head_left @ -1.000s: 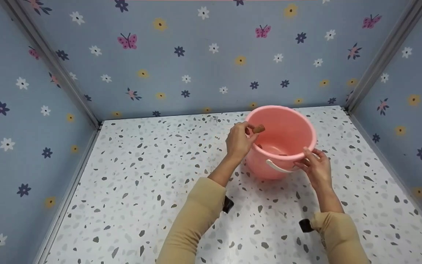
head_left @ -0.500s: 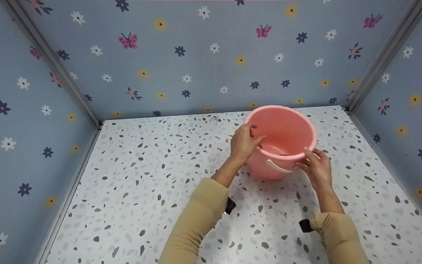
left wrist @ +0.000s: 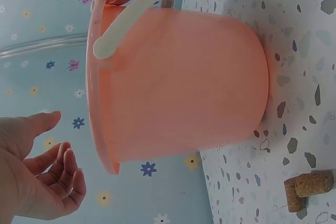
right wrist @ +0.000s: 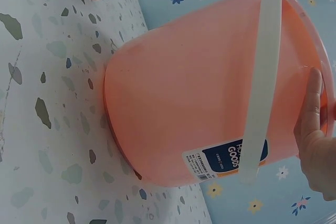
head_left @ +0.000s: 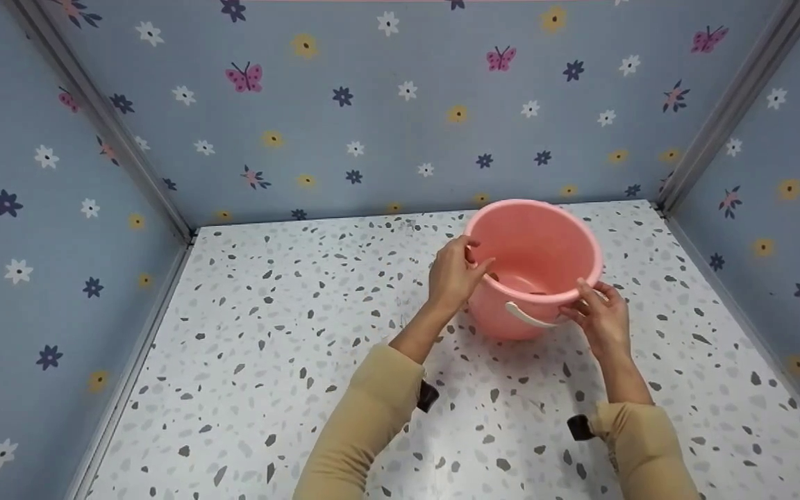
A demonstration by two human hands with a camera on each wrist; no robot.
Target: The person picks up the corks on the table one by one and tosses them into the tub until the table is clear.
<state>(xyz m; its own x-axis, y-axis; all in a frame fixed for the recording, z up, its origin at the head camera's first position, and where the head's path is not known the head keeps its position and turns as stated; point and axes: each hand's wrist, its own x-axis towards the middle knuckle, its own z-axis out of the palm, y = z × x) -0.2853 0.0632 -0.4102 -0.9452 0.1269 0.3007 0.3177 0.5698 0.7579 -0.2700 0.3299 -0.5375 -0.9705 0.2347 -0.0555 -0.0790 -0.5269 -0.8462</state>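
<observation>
A pink plastic bucket (head_left: 532,257) with a white handle (head_left: 525,316) stands upright on the speckled table. My right hand (head_left: 601,312) grips its rim at the near right, thumb over the edge and fingers against the outside. At the left rim is my left hand (head_left: 454,274), fingers loosely bent and thumb apart; in the left wrist view it shows nothing between thumb and fingers. Inside the bucket, small brown bits (head_left: 493,276) peek just over the near rim, the rest hidden by the wall. Two corks (left wrist: 310,184) lie on the table in the left wrist view.
Blue flowered panels (head_left: 386,104) enclose the table on the back and both sides, with grey metal strips (head_left: 105,125) at the corners. The bucket stands near the back right corner. A printed label (right wrist: 226,158) is on its side.
A second ago my left hand held a cork over the bucket's rim; it has let go, dipped in slightly and drawn back left. My right hand has kept its grip.
</observation>
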